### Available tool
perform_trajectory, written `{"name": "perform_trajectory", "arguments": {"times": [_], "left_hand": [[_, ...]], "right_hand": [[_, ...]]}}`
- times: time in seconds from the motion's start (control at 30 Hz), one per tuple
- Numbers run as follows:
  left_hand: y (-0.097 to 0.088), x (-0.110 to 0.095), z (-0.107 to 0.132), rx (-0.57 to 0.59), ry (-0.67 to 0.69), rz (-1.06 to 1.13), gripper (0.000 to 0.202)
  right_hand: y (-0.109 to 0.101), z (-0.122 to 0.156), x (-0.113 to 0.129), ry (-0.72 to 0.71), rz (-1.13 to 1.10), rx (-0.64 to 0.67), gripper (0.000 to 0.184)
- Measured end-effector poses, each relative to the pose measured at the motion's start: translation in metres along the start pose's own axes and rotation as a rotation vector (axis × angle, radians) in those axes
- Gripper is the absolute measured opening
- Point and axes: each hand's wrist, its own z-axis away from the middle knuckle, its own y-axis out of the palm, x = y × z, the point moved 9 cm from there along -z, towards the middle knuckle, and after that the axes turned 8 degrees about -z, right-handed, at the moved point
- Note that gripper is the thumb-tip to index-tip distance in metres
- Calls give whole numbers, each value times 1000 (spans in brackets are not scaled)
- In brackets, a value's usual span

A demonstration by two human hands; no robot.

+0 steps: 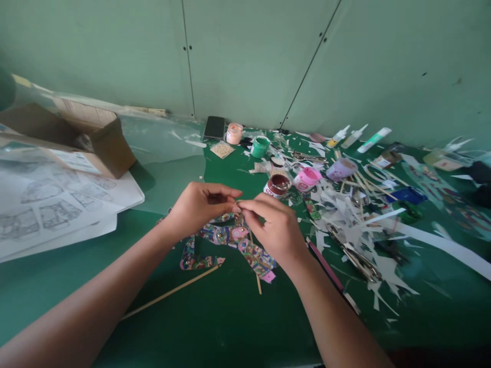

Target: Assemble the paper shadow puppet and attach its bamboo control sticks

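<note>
My left hand (199,204) and my right hand (270,225) meet fingertip to fingertip above a colourfully painted paper cut-out figure (226,245) that lies on the green table (215,327). Both hands pinch a tiny piece between them; it is too small to name. Thin wooden sticks (172,291) are attached to the figure and lie across the table towards me. A part of the figure is hidden under my hands.
Small paint pots (278,185) in maroon, pink (307,179), green (260,146) and peach stand behind the hands. White paper scraps (353,214), scissors (356,260) and glue bottles (374,139) litter the right side. Printed sheets (57,204) and a cardboard box (95,138) lie left. A phone (215,127) leans by the wall.
</note>
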Motion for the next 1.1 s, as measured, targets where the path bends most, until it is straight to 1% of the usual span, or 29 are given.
{"name": "perform_trajectory", "arguments": {"times": [0.13,0.23,0.4,0.47,0.53,0.57,0.7,0.73,0.8,0.87,0.93,1.1], "left_hand": [[2,1,-2,48,-2,-38,21],[3,1,-3,47,8,-22,16],[0,2,-1,-26,21,-5,18],[0,-1,0,-36,40,-3,19],[0,-4,1,-39,68,2,17],[0,-6,2,-41,87,4,16],[0,-13,4,-65,155,-33,12],[-1,-15,5,-87,167,-49,12],[-4,-17,7,-147,190,-72,14],[-6,-21,9,-196,223,-77,18],[-7,-25,12,-215,262,-81,19],[-9,-31,16,-229,314,-159,11]], "right_hand": [[3,1,-1,-6,18,13,22],[5,1,-1,-8,34,13,22],[2,1,-1,18,0,-23,18],[-5,0,0,31,5,-79,15],[-11,-1,-2,67,-17,-125,18],[-12,-1,-5,100,-48,-117,20],[0,-2,-19,251,-226,32,19],[0,-2,-20,264,-260,37,19],[-2,-3,-22,274,-305,-2,17],[-4,-2,-23,285,-304,-38,16],[-5,-1,-23,286,-278,-47,17],[-8,-1,-20,256,-224,-48,18]]}}
